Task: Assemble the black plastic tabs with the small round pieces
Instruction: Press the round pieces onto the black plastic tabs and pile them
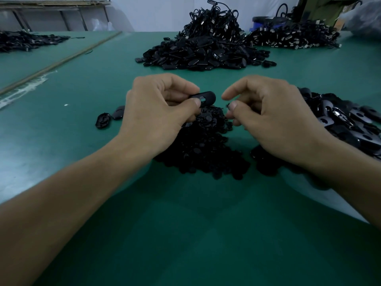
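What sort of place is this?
Likely a factory assembly bench: a long green table, tab heaps, a cable pile behind, and the left hand holding one tab.

Matt green surface [185, 234], smooth like rubber mat; the tab [206, 97] above it is slightly glossy black plastic; the small round pieces [198, 145] look duller.

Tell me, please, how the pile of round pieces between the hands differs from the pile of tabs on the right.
The round-piece pile holds small, dull discs; the tab pile holds larger, glossy, elongated tabs with slots. The round-piece pile sits centre; the tab pile sits at the right edge. Both are black, on the green table.
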